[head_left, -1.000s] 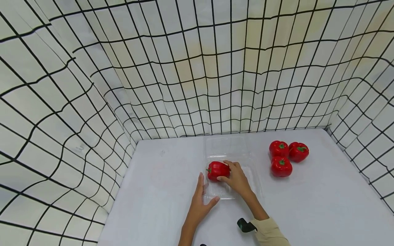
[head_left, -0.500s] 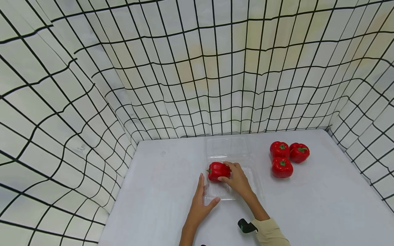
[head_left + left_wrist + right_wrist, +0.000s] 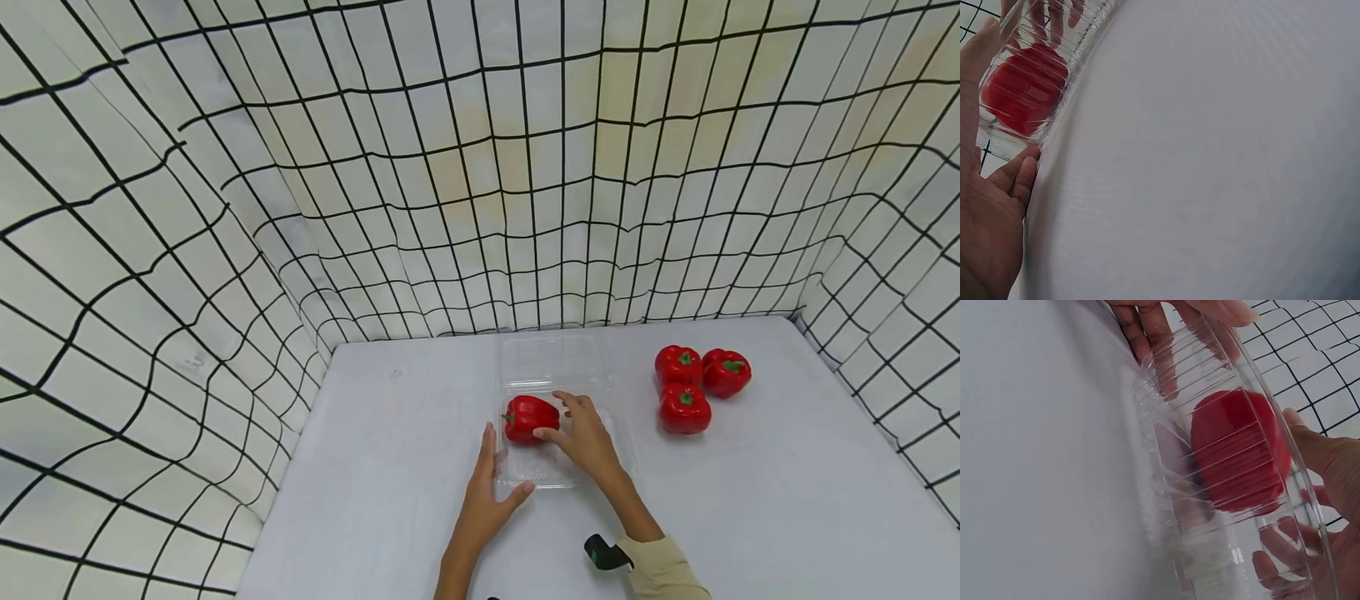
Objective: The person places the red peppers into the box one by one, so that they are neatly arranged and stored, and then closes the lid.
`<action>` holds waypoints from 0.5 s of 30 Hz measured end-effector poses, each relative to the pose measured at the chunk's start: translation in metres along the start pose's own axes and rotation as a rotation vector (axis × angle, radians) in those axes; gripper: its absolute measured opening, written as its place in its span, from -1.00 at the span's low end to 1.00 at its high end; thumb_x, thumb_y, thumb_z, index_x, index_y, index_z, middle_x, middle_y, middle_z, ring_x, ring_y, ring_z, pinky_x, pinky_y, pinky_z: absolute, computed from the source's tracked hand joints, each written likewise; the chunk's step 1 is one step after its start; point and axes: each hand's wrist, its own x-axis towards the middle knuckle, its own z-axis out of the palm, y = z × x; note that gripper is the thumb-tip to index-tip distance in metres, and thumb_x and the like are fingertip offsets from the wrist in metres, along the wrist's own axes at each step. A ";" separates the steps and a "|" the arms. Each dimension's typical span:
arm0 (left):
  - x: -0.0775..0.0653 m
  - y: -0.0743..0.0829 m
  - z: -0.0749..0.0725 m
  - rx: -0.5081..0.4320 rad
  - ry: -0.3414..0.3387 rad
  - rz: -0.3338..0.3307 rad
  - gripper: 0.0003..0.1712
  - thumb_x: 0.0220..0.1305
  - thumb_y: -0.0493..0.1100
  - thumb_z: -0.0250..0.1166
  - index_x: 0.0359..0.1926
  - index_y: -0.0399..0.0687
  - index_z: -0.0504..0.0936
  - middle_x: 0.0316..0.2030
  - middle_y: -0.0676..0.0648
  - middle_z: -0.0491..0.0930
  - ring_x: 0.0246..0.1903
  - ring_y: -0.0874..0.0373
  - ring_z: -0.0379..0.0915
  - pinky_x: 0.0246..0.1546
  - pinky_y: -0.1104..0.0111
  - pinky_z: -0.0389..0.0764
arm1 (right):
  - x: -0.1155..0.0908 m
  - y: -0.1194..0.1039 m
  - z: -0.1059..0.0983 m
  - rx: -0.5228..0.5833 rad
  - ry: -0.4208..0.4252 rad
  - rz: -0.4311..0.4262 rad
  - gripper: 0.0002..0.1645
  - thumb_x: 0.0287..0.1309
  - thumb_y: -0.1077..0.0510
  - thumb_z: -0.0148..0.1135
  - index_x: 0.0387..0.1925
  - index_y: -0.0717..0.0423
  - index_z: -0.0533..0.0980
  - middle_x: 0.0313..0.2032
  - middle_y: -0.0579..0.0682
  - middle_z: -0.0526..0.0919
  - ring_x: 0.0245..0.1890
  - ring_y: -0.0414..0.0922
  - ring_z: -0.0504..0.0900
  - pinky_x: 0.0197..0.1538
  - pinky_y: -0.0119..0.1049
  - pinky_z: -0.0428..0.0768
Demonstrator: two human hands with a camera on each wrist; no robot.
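In the head view a red bell pepper [image 3: 528, 419] lies on its side in a clear plastic clamshell container [image 3: 543, 473], its green stem pointing left. My right hand [image 3: 588, 440] hovers over the container at the pepper's right end, thumb and fingers spread. Through the clear wall in the right wrist view, the fingers [image 3: 1282, 550] stand apart from the pepper. My left hand [image 3: 482, 504] rests at the container's front left corner, fingers extended along its left side and thumb near the front edge. The left wrist view shows the fingertips right at the container's wall.
Three more red bell peppers [image 3: 685, 408] sit in a cluster on the white table [image 3: 780, 467] to the right. The container's clear lid [image 3: 553, 357] lies folded back behind it. A black wire grid [image 3: 555, 208] over white sheeting encloses the back and sides.
My right hand has loosened from the bell pepper and drawn slightly right, fingers lifting off it. The pepper stays in the container; my left hand holds its place.
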 end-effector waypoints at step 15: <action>0.000 -0.003 0.001 0.002 -0.006 -0.008 0.18 0.12 0.17 0.41 0.56 0.18 -0.16 0.56 0.04 -0.12 0.36 -0.05 0.31 0.28 0.09 0.42 | -0.003 0.001 -0.026 -0.006 0.306 -0.115 -0.32 0.05 -0.07 0.46 0.20 0.02 0.47 -0.01 0.07 0.62 -0.03 -0.01 0.66 -0.05 -0.03 0.72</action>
